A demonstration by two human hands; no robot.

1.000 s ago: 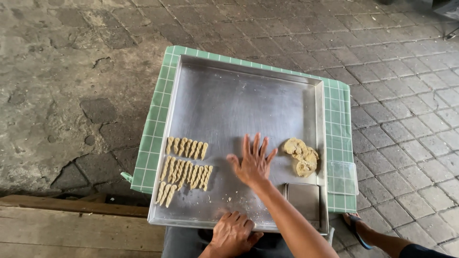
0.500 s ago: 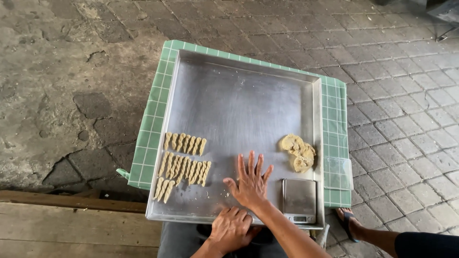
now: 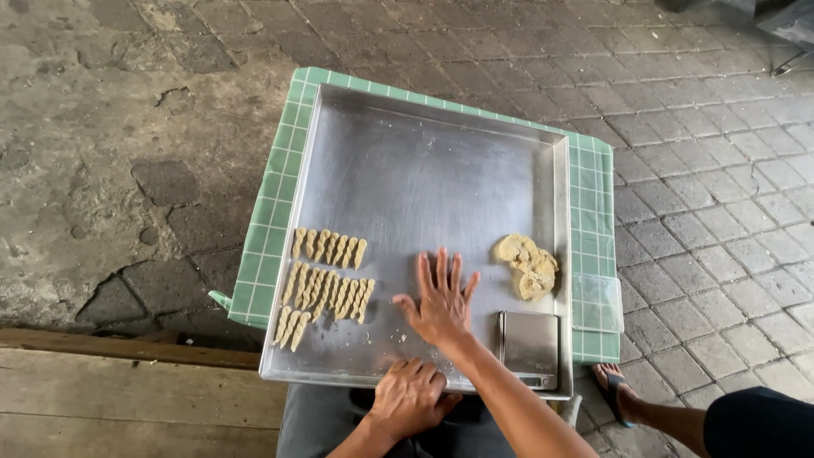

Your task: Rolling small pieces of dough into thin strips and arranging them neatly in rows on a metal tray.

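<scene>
Brushed, dull-gleaming metal for the tray [image 3: 424, 170], faintly scuffed. Glossy green ceramic tile on the bench [image 3: 593, 220] beneath. Soft, matt, lumpy dough [image 3: 527, 265]; ridged, floury twisted strips [image 3: 326, 284]. Smooth satin steel on the small scale [image 3: 529, 343]. Rough, cracked stone paving [image 3: 127, 127]; weathered, grainy wooden plank [image 3: 110, 399].

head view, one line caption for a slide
Right hand flat on metal tray between twisted dough sticks and dough lump.
</scene>
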